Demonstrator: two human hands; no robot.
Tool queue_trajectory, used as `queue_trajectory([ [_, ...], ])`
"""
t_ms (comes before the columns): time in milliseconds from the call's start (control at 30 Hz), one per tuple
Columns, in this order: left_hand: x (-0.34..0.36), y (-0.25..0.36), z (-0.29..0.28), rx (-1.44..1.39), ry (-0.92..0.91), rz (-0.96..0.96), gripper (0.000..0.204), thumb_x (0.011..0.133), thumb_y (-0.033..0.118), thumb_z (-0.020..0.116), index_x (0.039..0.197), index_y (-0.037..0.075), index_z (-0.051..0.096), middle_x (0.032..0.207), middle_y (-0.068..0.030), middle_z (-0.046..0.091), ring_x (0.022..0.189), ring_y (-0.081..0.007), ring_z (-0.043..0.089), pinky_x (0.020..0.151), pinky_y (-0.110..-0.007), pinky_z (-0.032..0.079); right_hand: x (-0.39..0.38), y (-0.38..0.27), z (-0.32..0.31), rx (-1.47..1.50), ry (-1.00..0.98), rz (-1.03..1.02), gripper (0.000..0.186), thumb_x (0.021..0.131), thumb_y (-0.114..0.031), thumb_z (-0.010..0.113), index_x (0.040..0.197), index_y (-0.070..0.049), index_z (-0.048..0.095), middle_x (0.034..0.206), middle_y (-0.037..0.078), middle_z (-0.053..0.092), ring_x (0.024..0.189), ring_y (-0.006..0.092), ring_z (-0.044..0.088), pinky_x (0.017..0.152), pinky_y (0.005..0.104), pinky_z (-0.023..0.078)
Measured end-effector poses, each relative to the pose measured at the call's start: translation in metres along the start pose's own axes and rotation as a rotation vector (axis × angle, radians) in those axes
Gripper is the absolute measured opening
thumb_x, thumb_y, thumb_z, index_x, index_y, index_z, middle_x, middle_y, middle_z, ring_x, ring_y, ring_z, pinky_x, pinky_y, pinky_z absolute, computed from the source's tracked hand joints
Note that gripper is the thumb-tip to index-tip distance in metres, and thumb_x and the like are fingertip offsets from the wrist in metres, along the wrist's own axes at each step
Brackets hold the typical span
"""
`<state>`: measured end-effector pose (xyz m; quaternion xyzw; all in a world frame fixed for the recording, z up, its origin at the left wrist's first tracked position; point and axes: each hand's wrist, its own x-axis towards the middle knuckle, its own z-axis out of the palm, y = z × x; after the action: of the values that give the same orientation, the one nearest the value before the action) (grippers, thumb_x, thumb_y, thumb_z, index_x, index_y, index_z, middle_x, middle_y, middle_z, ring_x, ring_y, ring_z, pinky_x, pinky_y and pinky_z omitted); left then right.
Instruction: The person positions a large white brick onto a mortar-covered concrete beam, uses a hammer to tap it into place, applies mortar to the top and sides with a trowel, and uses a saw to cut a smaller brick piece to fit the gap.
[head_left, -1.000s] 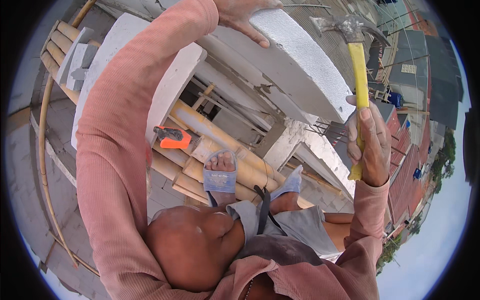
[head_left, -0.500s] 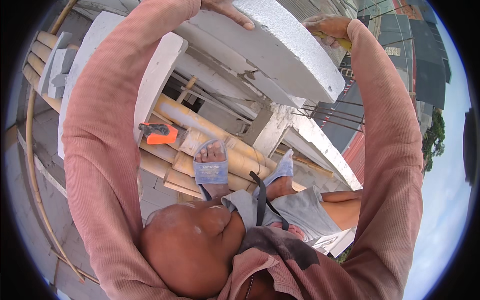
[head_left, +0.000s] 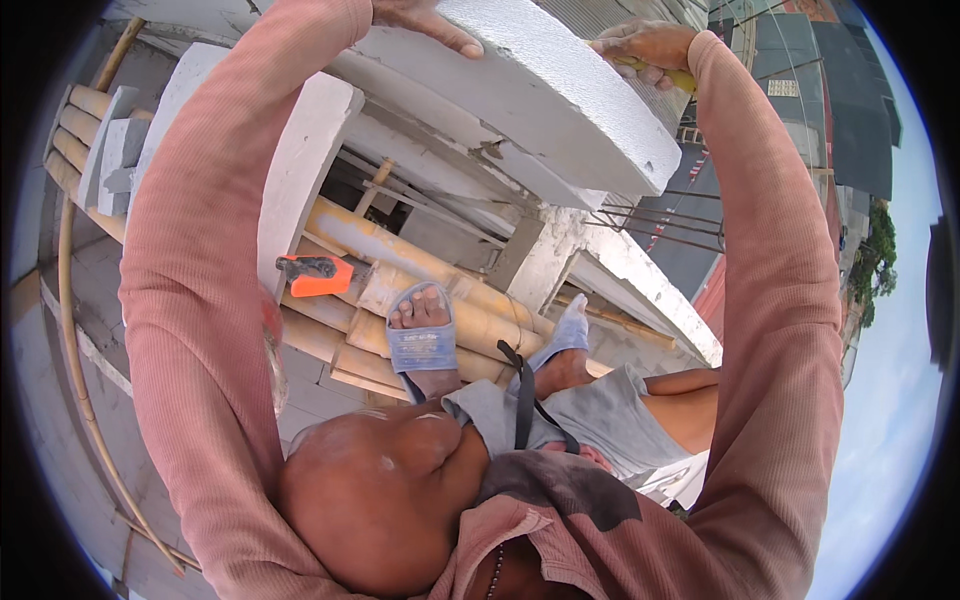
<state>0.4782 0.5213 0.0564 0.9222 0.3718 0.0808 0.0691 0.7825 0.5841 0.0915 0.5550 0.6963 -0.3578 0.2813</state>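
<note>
A long pale lightweight block (head_left: 520,100) with a rough, bright upper face lies across the top of the view. My left hand (head_left: 430,22) rests on its left part, thumb stretched along the block and the other fingers largely cut off by the picture's edge. Beyond the block's far side, my right hand (head_left: 645,50) is closed around a yellow tool (head_left: 682,80). Only a short piece of that tool shows, so its kind is unclear. An orange and black tool handle (head_left: 315,274) sits beside an upright white block (head_left: 300,170), below my left forearm.
Under my sandalled feet lie several bamboo poles (head_left: 470,300), with gaps between them. Bare steel rods (head_left: 660,222) stick out of a concrete post (head_left: 545,250) to the right. Cut block pieces (head_left: 120,155) lie on poles at far left. Roofs far below mark a drop on the right.
My right hand has shifted slightly left along the block with the yellow tool. The left hand stays on the block, and the whole view has moved a little.
</note>
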Motion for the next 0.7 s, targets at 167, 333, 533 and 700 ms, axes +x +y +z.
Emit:
queue_trajectory([
  [167, 0.008, -0.001, -0.003, -0.002, -0.008, -0.015, 0.098, 0.069, 0.076, 0.075, 0.145, 0.018, 0.053, 0.126, -0.0165, 0.059, 0.121, -0.0353, 0.053, 0.102, -0.05, 0.04, -0.015, 0.055, 0.042, -0.354, 0.883, -0.445, 0.045, 0.104, -0.042, 0.055, 0.12, -0.001, 0.063, 0.076, 0.016, 0.067, 0.066, 0.035, 0.066, 0.062, 0.0418, 0.052],
  [333, 0.007, -0.005, -0.002, 0.008, -0.03, -0.015, 0.099, 0.069, 0.075, 0.076, 0.146, 0.019, 0.052, 0.127, -0.0169, 0.058, 0.122, -0.0358, 0.053, 0.102, -0.05, 0.04, -0.115, 0.027, 0.111, -0.443, 1.095, -0.465, 0.035, 0.103, -0.032, 0.06, 0.119, 0.0, 0.06, 0.088, 0.02, 0.069, 0.073, 0.0378, 0.069, 0.062, 0.0453, 0.052],
  [533, 0.006, -0.002, -0.013, 0.03, -0.137, -0.108, 0.103, 0.067, 0.075, 0.077, 0.15, 0.02, 0.049, 0.129, -0.0186, 0.059, 0.125, -0.0371, 0.053, 0.106, -0.052, 0.038, -0.195, 0.01, 0.168, 0.255, 1.217, -0.377, 0.03, 0.105, -0.025, 0.058, 0.121, 0.0, 0.054, 0.082, 0.019, 0.067, 0.061, 0.0341, 0.065, 0.051, 0.038, 0.047],
  [700, 0.012, 0.0, -0.005, 0.017, -0.091, -0.075, 0.104, 0.066, 0.077, 0.075, 0.15, 0.021, 0.049, 0.13, -0.0174, 0.059, 0.126, -0.0356, 0.052, 0.108, -0.05, 0.038, -0.166, 0.023, 0.223, 0.182, 1.17, -0.006, 0.027, 0.107, -0.023, 0.054, 0.117, 0.003, 0.052, 0.071, 0.021, 0.055, 0.056, 0.0382, 0.057, 0.054, 0.0433, 0.044],
])
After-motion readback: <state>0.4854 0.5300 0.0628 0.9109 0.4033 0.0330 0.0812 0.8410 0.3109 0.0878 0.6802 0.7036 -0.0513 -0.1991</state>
